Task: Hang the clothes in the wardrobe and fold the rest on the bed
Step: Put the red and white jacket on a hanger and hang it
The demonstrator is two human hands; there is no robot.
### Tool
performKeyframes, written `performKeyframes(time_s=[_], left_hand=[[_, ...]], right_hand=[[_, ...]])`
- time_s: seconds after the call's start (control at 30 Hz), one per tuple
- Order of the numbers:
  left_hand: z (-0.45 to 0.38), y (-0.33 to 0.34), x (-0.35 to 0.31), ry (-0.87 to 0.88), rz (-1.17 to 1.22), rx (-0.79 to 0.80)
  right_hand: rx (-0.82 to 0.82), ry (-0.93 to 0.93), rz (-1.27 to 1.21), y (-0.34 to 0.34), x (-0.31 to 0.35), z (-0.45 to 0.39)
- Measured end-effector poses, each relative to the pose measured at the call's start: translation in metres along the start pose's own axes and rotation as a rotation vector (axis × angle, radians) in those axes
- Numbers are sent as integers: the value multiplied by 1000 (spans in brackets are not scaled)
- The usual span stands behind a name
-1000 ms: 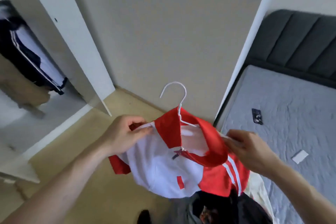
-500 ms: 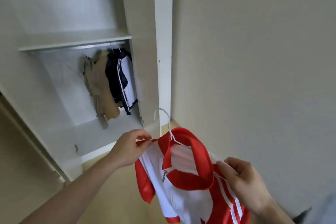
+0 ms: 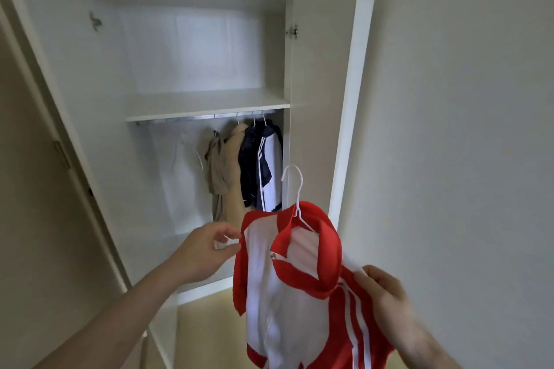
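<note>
Head view: open white wardrobe (image 3: 90, 99) fills upper left; beige and navy garments (image 3: 242, 165) hang on its rail (image 3: 192, 119). Lower centre, red-white jacket (image 3: 287, 293) on white hanger (image 3: 295, 189). Left hand (image 3: 207, 252) pinches its shoulder; right hand (image 3: 386, 299) grips the other. Pale wall (image 3: 464, 129) right.

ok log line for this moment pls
phase: carrying to wardrobe | left hand: pinches jacket shoulder | right hand: grips other shoulder | hanger: in jacket, not on rail

Two bare forearms, no sleeves, no jewellery
</note>
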State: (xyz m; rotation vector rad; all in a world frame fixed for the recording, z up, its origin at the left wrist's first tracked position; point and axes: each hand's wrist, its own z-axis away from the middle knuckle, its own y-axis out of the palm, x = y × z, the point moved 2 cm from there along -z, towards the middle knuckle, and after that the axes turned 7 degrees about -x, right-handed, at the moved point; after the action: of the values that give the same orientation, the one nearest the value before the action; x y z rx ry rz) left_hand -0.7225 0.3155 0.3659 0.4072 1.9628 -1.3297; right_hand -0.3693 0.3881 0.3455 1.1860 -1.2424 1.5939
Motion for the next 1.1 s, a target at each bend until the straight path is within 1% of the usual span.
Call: performKeyframes(time_s=[0.13,0.2,0.33,0.57,0.63,0.77,0.93,1.1], left_hand=[[-44,-27,16,-17,-40,-50],[-69,-38,24,-25,-69,-77],[-119,-54,40,-72,-115,-136],[-200,-71,68,-188,-95,-259],[-214,-77,80,-228,-90,-294],[-236,-90,114,-313,-83,-310],[-287,-101,161,-385,-39,-326],[-370,-104,217,-430,57,-273]], right_hand=[[39,-48,51,39,26,-51],[103,-65,90,60,34,-78],[202,-13,41,103,48,-140],[345,7,26,170,73,-261],[386,37,17,195,81,-288],[467,88,-24,247,96,-323],[454,120,-106,308,121,-363],[412,151,-165,372,139,-405]])
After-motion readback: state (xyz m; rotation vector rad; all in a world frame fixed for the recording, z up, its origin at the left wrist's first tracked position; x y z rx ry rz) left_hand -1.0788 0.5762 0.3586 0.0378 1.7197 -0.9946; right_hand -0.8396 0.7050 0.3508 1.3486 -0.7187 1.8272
